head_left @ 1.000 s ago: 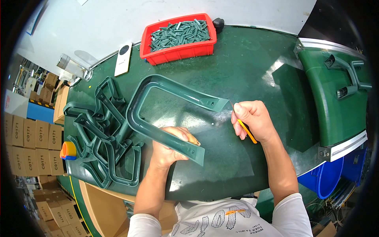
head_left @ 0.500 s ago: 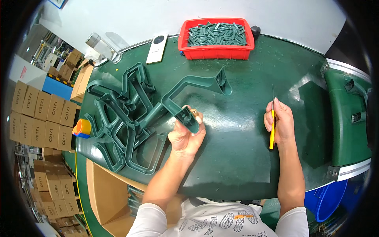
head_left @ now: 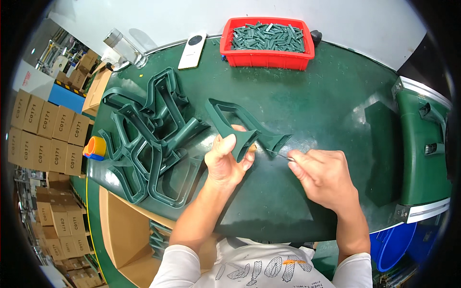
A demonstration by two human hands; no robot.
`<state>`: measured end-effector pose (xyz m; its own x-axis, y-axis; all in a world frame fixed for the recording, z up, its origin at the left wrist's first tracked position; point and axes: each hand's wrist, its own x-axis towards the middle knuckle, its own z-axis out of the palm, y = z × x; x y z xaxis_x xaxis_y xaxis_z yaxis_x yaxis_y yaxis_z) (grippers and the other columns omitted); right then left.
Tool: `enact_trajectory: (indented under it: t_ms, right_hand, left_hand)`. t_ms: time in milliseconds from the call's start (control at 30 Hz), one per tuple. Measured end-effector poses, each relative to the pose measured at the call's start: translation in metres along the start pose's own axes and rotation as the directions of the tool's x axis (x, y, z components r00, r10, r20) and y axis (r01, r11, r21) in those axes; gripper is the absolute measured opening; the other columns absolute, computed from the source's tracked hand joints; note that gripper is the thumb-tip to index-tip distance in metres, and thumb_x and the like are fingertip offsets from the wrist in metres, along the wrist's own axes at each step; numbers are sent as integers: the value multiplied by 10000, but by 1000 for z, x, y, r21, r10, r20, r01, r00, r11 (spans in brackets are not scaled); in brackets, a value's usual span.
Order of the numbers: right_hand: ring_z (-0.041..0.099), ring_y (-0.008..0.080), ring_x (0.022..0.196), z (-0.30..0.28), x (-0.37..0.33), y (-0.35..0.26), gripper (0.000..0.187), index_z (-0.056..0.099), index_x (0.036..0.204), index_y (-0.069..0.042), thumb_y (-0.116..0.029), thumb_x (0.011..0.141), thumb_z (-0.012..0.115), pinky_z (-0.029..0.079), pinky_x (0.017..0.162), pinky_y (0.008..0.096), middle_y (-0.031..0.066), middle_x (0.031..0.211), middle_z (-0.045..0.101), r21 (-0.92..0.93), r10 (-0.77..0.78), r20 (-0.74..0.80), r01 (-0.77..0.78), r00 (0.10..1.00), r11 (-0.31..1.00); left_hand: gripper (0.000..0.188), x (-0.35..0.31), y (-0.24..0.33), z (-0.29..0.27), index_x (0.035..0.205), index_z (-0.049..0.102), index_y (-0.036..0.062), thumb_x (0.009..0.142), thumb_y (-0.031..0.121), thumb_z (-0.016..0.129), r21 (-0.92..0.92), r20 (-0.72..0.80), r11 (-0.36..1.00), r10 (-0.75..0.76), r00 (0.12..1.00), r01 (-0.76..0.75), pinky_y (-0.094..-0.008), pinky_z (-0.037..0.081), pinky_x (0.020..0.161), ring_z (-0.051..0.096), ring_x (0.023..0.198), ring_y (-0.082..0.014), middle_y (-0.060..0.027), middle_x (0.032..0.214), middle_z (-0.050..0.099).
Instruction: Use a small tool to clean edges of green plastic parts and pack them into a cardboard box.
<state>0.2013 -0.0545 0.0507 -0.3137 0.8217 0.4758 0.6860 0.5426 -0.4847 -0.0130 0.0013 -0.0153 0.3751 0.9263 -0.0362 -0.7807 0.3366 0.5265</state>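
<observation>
My left hand (head_left: 226, 158) is closed around one end of a green plastic bracket (head_left: 223, 119), a bent frame with two flared, hollow ends. Something tan is on one of its fingers, like a finger cot. In my right hand (head_left: 326, 177) is a slim knife (head_left: 281, 155), whose thin blade points left toward the bracket's flared ends. The fist hides its handle. Whether the blade touches the plastic I cannot tell. Left of my left hand lies a tangled pile of similar green brackets (head_left: 152, 132).
A red bin (head_left: 269, 60) of small green pieces stands at the back, beside a phone (head_left: 192, 52) and a glass bottle (head_left: 126, 50). An orange-and-blue tape roll (head_left: 95, 148) sits at the left edge. An open carton (head_left: 122, 230) is below left, a blue barrel (head_left: 396, 245) below right.
The bracket has been turned over in my left hand, its flared ends now facing right. My right hand has moved left and tilted the knife from upright to pointing at the bracket.
</observation>
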Motion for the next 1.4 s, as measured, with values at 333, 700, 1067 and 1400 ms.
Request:
enact_trajectory:
  t_ms: [333,700,1067,1400]
  right_hand:
    - [570,228,480,-2,20,-18,96,617,793,-41,-130,779,653,418,410,344,64,543,540,-130,-26,115,41,993,991]
    - [593,231,506,-3,20,-21,91,616,797,-20,-104,764,632,437,429,350,81,563,567,-144,-26,196,55,980,988]
    - [560,224,475,-2,14,-8,119,625,834,-4,-55,727,624,433,438,331,72,561,547,-246,-96,183,140,979,959]
    - [427,49,498,20,-46,39,251,621,1043,43,-161,952,506,330,462,182,0,611,493,506,602,-137,-467,787,725]
  left_hand:
    - [277,2,4,16,859,562,-27,764,230,606,136,-91,989,-49,995,61,-257,393,349,487,374,-198,-167,615,576]
    - [251,1,5,21,813,558,-39,759,201,610,152,-122,986,-53,991,72,-256,365,330,482,384,-189,-171,609,577]
    - [230,4,6,22,842,580,-5,728,177,659,311,-114,945,-65,991,98,-239,377,344,536,440,-182,-168,671,612]
    - [369,-97,86,80,761,596,-14,624,246,820,741,98,636,217,971,-217,-241,414,448,565,549,-99,-45,664,601]
